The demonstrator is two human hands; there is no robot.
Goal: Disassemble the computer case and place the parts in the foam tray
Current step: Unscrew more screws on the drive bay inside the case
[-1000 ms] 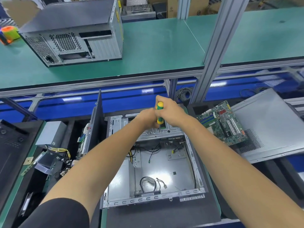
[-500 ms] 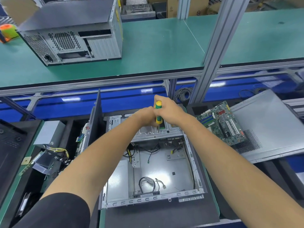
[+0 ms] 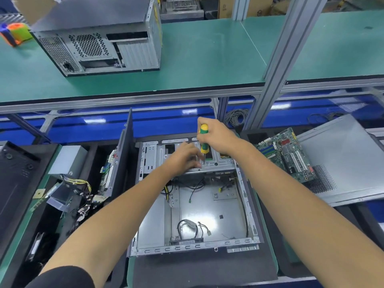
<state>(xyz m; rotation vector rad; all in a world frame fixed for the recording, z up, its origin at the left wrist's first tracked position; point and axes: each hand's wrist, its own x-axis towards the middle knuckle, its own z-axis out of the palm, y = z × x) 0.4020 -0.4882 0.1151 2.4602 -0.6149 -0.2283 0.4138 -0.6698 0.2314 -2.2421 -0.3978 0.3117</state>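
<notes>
The left hand (image 3: 184,155) had slipped down from the screwdriver (image 3: 203,140) since a moment before, its curled fingers now resting on the metal bracket (image 3: 216,164) near the tip, though whether they pinched anything I could not tell, while the right hand (image 3: 216,138) gripped the yellow-and-green handle upright. No writing was legible anywhere. The open computer case (image 3: 193,204) lay on dark foam (image 3: 203,269) below a green shelf (image 3: 207,59), hemmed by an upright panel (image 3: 124,154) on its left, a motherboard (image 3: 287,154) and side cover (image 3: 349,161) at right.
</notes>
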